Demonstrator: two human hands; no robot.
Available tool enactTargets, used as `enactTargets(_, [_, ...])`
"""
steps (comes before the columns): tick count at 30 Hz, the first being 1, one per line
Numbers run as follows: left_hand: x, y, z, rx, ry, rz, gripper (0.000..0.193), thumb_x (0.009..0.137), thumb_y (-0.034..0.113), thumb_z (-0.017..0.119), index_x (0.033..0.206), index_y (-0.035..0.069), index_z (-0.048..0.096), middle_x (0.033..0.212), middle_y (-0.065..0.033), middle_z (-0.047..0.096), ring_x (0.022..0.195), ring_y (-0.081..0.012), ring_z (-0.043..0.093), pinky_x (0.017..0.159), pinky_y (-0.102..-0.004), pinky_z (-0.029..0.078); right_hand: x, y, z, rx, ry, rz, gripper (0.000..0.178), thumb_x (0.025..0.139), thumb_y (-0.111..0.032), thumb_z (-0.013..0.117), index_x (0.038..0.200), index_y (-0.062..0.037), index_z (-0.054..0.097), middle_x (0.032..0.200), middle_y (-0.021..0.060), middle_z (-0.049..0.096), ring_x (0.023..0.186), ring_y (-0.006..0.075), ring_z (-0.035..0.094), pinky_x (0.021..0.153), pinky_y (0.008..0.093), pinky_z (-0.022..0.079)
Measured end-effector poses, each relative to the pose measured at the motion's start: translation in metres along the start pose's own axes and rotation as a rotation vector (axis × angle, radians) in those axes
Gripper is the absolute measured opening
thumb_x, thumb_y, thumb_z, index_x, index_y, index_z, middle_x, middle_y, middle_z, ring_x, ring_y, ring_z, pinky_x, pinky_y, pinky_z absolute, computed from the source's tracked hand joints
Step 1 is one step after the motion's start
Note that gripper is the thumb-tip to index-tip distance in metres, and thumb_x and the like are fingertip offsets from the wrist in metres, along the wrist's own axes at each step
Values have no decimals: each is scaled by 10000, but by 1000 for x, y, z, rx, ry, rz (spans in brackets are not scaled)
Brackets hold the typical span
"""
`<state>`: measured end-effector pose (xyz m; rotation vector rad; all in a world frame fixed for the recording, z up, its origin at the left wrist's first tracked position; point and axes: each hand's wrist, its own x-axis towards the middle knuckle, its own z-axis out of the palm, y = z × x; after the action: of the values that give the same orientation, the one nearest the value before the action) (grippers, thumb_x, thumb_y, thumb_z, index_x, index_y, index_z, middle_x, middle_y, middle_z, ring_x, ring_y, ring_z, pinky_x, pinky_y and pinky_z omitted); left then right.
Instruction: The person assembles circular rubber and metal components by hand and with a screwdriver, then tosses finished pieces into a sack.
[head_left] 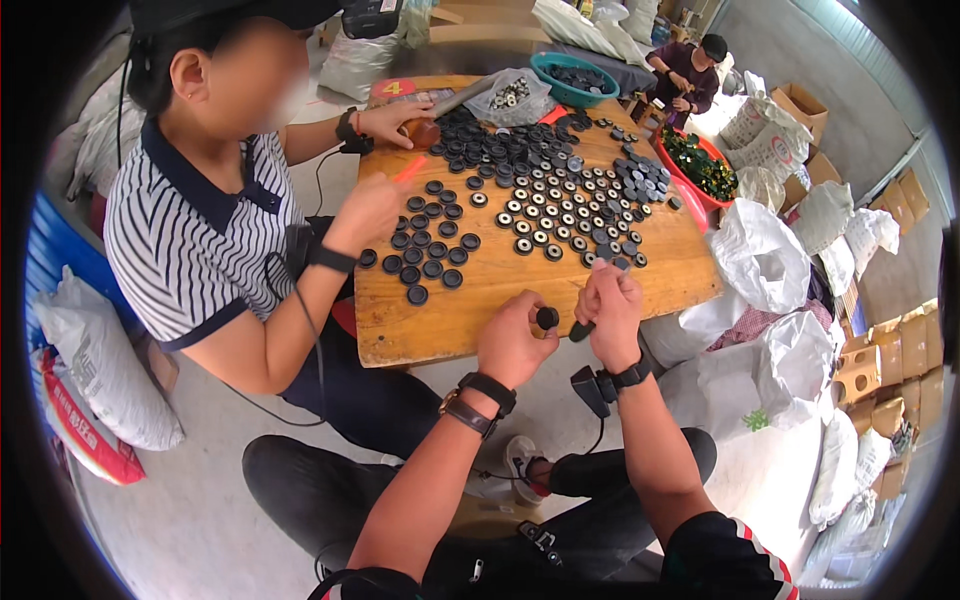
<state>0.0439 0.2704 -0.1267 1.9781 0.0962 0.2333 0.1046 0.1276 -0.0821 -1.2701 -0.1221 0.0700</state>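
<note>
At the near edge of the wooden table (420, 335), my left hand (512, 342) pinches a small black round cap (547, 318) between thumb and fingers. Just right of it, my right hand (612, 305) is closed around a tool with a dark handle (581, 331); its blade or tip is hard to make out. Beyond my hands lie many round black pieces with pale metal centres (568, 220). Further left are plain black caps (421, 240) in loose rows. A dense heap of black caps (480, 140) covers the far side.
A co-worker (220, 190) sits at the left, one hand holding an orange-red tool (411, 168), the other an amber object (422, 132). At the far end are a plastic bag of parts (508, 97) and a teal basin (575, 80). A red basin (700, 168) and white sacks (765, 255) stand right.
</note>
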Motion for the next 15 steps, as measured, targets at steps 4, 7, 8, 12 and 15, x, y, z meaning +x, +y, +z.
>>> enactTargets(4, [2,-7,-1,-231,11,18,340,767,113,793,1075,63,659,974,-98,724,908,-255,712,785,-354,548,-3,6,-7,-569,-68,121,236,1024,-217,640,917,-11,688,626,-35,533,503,55,455,480,254,372])
enactTargets(7, [4,-11,2,-302,60,88,339,761,104,804,1045,45,629,982,-150,729,948,-304,722,809,-364,550,-9,23,-13,-569,-197,149,188,986,-162,689,1061,10,703,687,-11,627,548,53,527,502,249,389])
enactTargets(8, [4,-10,3,-251,45,92,317,767,89,793,1030,44,622,966,-153,722,940,-324,715,799,-376,548,-10,27,-15,-560,-216,119,165,976,-143,700,1052,3,697,687,-12,639,557,56,543,505,257,395])
enactTargets(12, [4,-13,10,-14,-41,58,287,784,30,754,1021,51,593,979,-160,694,930,-381,679,767,-432,538,-6,40,-18,-891,-269,97,149,971,-114,722,1038,0,653,765,3,685,614,37,587,513,210,407])
enactTargets(15, [2,-19,16,47,81,153,333,784,9,748,1063,67,574,1024,-154,676,939,-400,654,755,-469,526,-8,42,-15,-802,-268,110,143,972,-105,707,1053,-9,637,791,14,698,626,34,588,506,215,398])
